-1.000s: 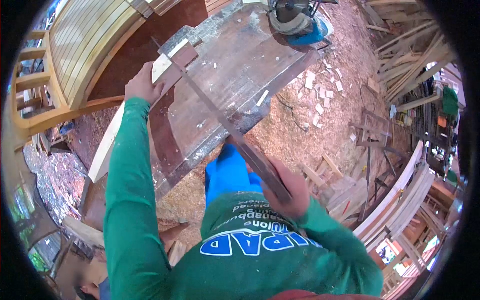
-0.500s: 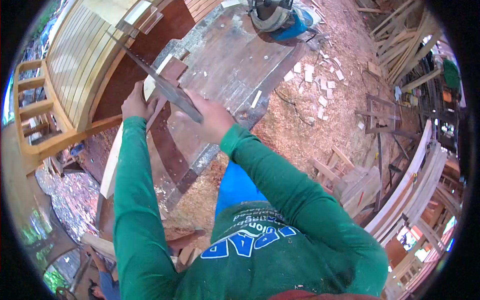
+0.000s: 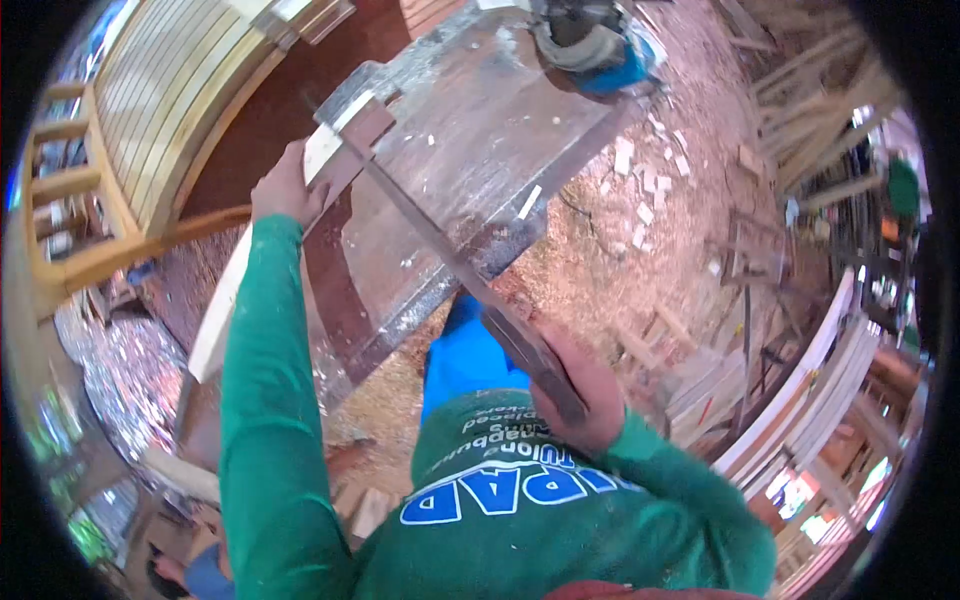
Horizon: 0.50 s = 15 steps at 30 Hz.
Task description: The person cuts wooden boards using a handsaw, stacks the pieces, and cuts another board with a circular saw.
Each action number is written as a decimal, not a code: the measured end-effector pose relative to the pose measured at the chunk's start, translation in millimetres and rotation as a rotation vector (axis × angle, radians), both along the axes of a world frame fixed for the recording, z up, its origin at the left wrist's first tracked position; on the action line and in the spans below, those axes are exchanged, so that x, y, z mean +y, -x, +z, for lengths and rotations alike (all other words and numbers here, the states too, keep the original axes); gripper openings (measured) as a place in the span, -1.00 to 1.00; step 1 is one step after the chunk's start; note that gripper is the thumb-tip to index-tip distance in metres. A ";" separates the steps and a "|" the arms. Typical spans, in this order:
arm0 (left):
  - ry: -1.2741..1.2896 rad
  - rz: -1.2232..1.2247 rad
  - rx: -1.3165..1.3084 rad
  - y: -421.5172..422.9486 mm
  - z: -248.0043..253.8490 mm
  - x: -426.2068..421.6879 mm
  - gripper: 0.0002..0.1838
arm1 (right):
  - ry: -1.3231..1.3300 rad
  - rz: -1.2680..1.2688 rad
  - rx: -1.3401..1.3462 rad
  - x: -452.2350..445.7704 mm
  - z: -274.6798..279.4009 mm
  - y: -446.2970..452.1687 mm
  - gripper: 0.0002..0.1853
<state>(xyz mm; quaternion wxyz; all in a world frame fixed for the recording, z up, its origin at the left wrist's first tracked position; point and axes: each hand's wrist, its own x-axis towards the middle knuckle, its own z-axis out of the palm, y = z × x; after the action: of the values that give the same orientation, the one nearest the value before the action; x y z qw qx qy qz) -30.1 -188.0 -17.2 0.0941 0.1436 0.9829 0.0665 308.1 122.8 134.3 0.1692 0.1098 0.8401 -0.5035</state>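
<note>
My right hand (image 3: 585, 390) is closed round the dark handle of a long hand saw (image 3: 430, 235), low in front of my shirt. The saw's blade runs up and left, its far part lying across a long pale wooden piece (image 3: 325, 150) near that piece's upper end. With my left hand (image 3: 285, 190) I grip the same wooden piece, just left of the blade. The piece slants over the left edge of a worn brown worktable (image 3: 450, 130).
A blue power tool (image 3: 600, 60) stands at the table's far right corner. Small wood offcuts (image 3: 645, 190) lie on the sawdust-covered ground. Slatted wooden furniture (image 3: 190, 80) is at upper left, stacked timber (image 3: 810, 390) at right. Another person (image 3: 205, 575) shows at lower left.
Half a second ago my right hand and the saw were up beside my left hand; now they are drawn back down and right towards my body. My left hand still grips the wooden piece.
</note>
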 end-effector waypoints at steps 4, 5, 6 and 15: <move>-0.030 -0.019 0.023 -8.2 7.9 3.7 -0.30 | 0.001 0.028 0.209 -45.4 -83.8 139.9 -0.31; -0.029 -0.011 0.009 -6.8 2.5 0.4 -0.24 | 0.004 0.021 0.214 -64.3 -91.7 184.0 -0.32; -0.031 -0.012 -0.004 -8.9 0.6 2.6 -0.25 | 0.008 0.015 0.223 -73.9 -92.9 209.9 -0.32; 0.044 -0.007 0.048 -6.7 2.4 2.4 -0.25 | 0.199 -0.085 0.503 -80.8 -165.5 189.1 -0.42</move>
<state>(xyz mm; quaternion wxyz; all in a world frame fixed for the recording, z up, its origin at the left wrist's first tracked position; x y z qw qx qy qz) -23.4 -185.6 -14.7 0.0740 0.1466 0.9856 0.0409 119.0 42.0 -31.2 -0.0560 -0.0005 0.7967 -0.6018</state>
